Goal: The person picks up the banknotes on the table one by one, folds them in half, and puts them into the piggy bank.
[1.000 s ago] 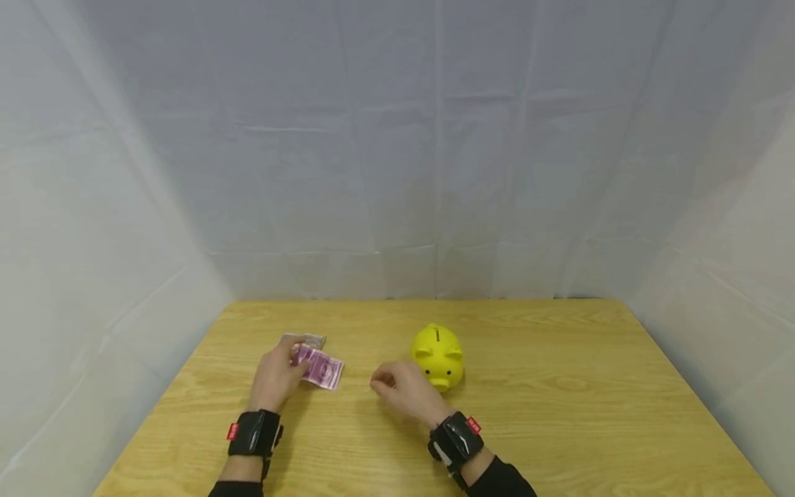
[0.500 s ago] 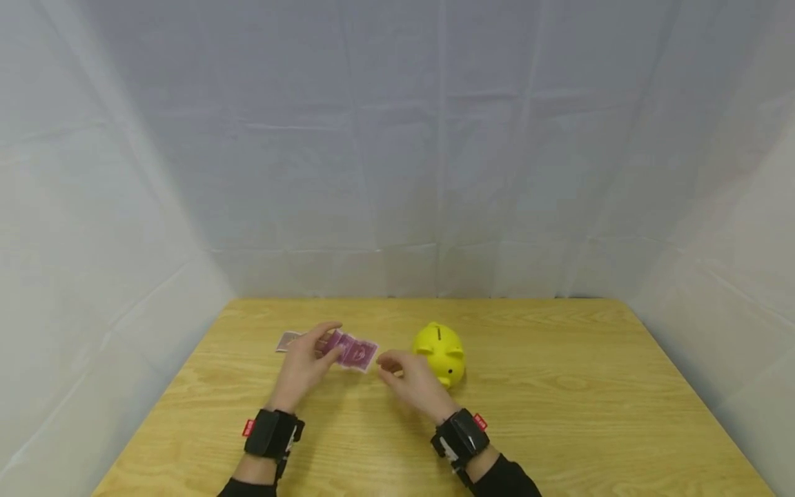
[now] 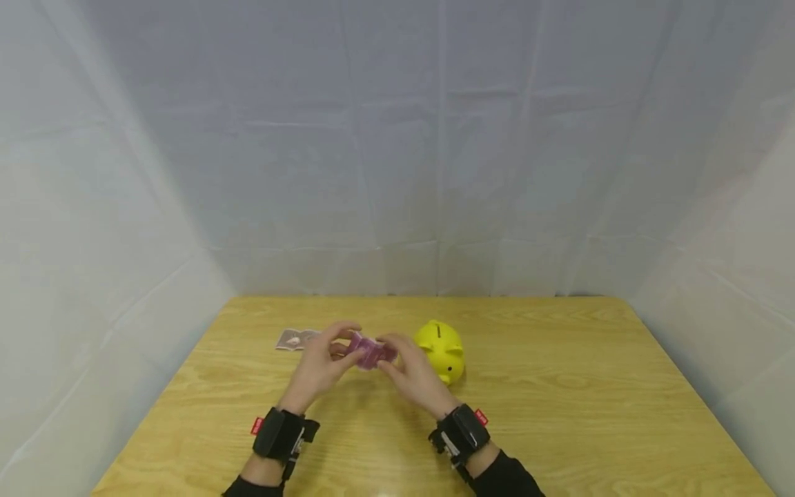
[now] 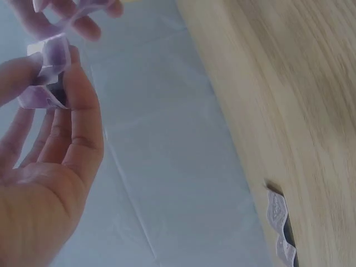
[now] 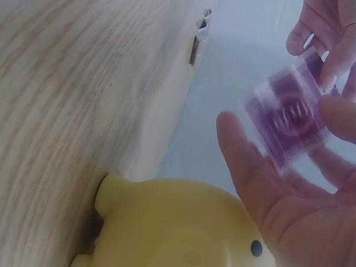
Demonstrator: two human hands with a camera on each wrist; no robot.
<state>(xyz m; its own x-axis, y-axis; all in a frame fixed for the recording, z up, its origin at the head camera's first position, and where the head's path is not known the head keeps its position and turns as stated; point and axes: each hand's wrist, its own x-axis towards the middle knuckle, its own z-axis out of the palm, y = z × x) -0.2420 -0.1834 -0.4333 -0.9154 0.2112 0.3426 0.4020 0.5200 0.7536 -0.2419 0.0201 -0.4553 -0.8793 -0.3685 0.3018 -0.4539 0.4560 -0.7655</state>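
Note:
A creased purple banknote is held up over the table between both hands. My left hand pinches its left end between thumb and fingers; in the left wrist view the banknote bends in folds there. My right hand has thumb and fingers around the other end. Seen from the right wrist, the banknote lies across the right fingers. Just beyond the right hand stands a yellow piggy bank with a dark slot on top; the hand hides part of its face.
A second banknote, greyish and wavy, lies on the wooden table behind the left hand, partly covered by it. White sheeting encloses the table at the back and both sides.
My left hand has brought the purple banknote rightward, away from the grey one, to my right hand. The right hand, apart from it before, now has its fingers around the other end.

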